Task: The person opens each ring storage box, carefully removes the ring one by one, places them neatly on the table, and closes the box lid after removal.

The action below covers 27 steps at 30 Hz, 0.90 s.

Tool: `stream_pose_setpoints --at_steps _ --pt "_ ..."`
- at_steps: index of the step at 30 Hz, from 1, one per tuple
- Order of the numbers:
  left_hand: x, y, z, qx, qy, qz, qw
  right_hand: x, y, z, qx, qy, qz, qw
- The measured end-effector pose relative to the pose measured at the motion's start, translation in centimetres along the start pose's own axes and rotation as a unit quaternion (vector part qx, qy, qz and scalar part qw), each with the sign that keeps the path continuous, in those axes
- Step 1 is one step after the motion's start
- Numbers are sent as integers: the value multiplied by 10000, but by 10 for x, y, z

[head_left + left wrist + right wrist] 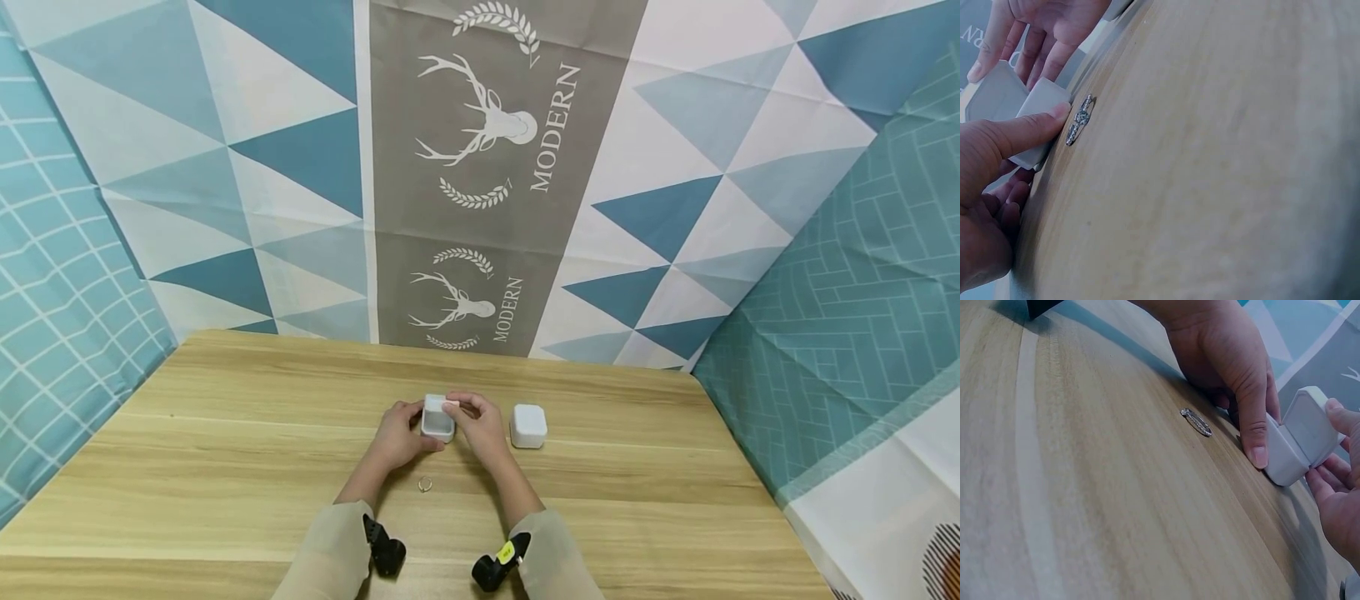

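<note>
A small white ring box stands on the wooden table with its lid raised. My left hand grips the base of the box, thumb along its near side and fingers behind. The lid's edge is pinched between the thumb and fingers of my right hand. Nearer to me than the box, a silver ring with a stone lies on the wood, touched by neither hand. What sits inside the box cannot be made out.
A second white box, its lid down, stands to the right of my right hand. The wooden table runs back to a patterned cloth hanging behind it. Black wrist cameras sit at both sleeves.
</note>
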State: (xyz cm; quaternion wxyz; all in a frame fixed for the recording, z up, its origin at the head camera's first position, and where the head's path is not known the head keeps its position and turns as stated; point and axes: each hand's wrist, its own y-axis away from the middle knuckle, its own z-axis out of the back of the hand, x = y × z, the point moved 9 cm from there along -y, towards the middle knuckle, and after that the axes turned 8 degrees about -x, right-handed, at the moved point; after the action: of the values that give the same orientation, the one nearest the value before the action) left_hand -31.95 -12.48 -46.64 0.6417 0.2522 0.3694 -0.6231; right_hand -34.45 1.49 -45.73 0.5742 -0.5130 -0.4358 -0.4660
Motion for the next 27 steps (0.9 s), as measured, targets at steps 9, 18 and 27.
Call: stream_pose_setpoints --at_steps 9,18,27 --pt "0 0 0 8 -8 0 10000 1 2 0 76 -42 -30 10000" --pt "0 0 0 3 23 15 10000 29 14 1 142 9 53 9999" --pt "0 0 1 16 10 52 10000 29 14 1 165 15 75 9998"
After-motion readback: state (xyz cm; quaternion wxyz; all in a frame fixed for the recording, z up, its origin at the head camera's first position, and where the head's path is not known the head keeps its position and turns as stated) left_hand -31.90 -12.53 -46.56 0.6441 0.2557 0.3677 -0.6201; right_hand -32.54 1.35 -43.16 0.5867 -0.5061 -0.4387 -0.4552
